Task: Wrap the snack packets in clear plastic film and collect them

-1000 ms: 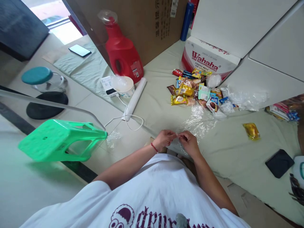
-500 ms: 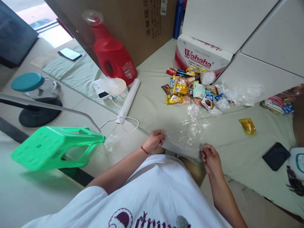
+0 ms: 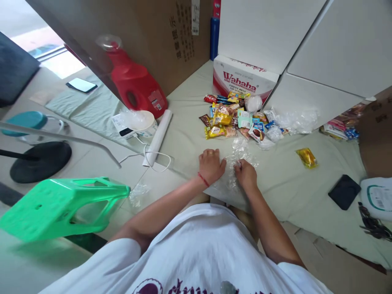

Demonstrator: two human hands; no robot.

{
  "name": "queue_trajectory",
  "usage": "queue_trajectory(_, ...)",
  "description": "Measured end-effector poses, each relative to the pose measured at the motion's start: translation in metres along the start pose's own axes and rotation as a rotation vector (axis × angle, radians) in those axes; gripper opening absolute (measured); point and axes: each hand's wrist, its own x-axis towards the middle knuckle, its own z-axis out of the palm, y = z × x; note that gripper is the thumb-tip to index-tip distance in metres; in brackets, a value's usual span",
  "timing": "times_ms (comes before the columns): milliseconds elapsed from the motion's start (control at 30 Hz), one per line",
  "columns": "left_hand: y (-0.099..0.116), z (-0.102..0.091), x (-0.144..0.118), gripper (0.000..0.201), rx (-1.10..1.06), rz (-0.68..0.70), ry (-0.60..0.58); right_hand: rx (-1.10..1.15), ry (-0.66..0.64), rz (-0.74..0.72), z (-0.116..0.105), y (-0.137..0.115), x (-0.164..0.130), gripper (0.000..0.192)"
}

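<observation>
A crumpled piece of clear plastic film [image 3: 231,176] lies between my two hands on the pale green cloth. My left hand [image 3: 212,166], with a red string at the wrist, is curled at its left side, thumb toward the film. On the other side my right hand [image 3: 246,173] pinches a gathered part of the film. Just beyond sits a heap of wrapped snacks [image 3: 228,116], with more crumpled clear plastic [image 3: 240,145] at its near edge. One yellow-wrapped snack [image 3: 306,158] rests apart to the right.
Behind the snacks stands a Wahaha carton [image 3: 245,79]. To the left are a red jug [image 3: 137,81], a white roll [image 3: 157,139], a paper tub [image 3: 147,122] and a green stool [image 3: 58,208] on its side. A black flat case [image 3: 344,192] lies at right.
My hands have come closer together and forward, and the film that was stretched between them is now bunched up. The view has shifted slightly.
</observation>
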Motion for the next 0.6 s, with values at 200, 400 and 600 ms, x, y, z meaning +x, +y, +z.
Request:
queue_trajectory(200,0.013,0.032,0.027,0.028,-0.025,0.064,-0.142,0.482,0.151,0.067,-0.014,0.027,-0.004,0.042)
queue_trajectory(400,-0.021,0.022,0.016,0.022,-0.362,-0.175,-0.018,0.698,0.285,0.378,-0.045,0.067,-0.036,0.046)
queue_trajectory(600,-0.045,0.02,0.003,0.018,-0.563,-0.291,-0.092,0.329,0.185,0.347,-0.052,0.091,-0.051,0.048)
